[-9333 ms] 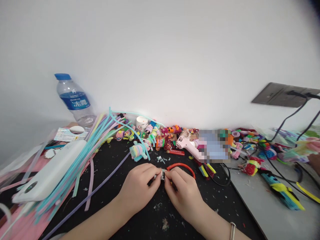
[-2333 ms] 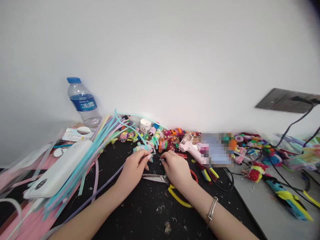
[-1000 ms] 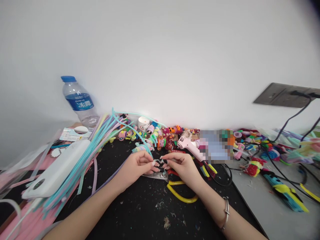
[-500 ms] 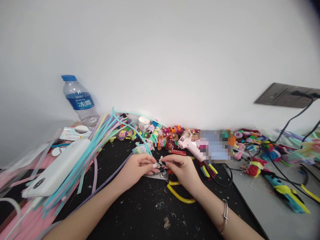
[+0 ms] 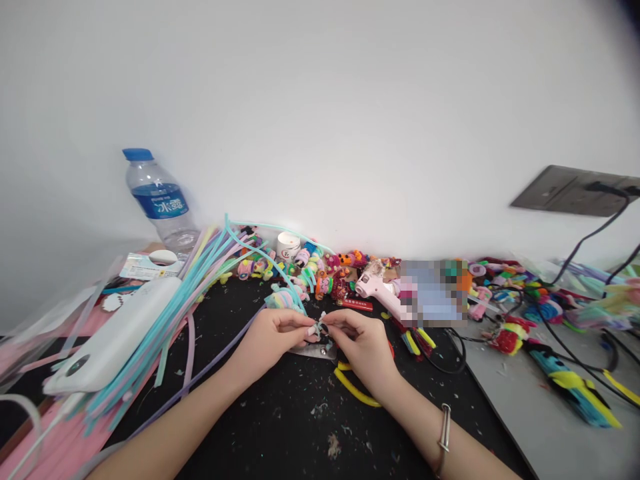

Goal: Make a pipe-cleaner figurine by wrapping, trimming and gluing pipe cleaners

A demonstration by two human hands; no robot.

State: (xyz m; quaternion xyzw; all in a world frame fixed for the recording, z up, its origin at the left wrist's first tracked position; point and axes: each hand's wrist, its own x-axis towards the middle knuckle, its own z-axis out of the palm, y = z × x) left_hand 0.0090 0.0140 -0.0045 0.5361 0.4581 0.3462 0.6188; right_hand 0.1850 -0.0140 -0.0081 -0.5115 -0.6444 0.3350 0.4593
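Note:
Between my two hands is a small, fuzzy, pale white-green piece (image 5: 319,324), too small and covered to make out fully. My left hand (image 5: 273,339) pinches its left side between thumb and fingers. From the other side, my right hand (image 5: 364,341) pinches it too, and the fingertips of both hands nearly meet. Just below them lie metal scissor blades (image 5: 316,351) with a round pivot. A yellow curved loop (image 5: 356,390), apparently the handle, is partly hidden under my right hand. Behind my left fingers rests a pastel fuzzy bundle (image 5: 281,298).
A pink glue gun (image 5: 383,293) stands beyond my right hand, near a red box (image 5: 357,305). Pipe cleaners (image 5: 170,333), a white phone (image 5: 117,337) and a water bottle (image 5: 160,200) are at left. Fuzzy figures (image 5: 333,283) line the wall. Black cords (image 5: 583,237) hang at right.
Both hands have stayed close together and shifted slightly, still pinching the small piece. My right hand and forearm have moved a little left and down, covering more of the yellow loop.

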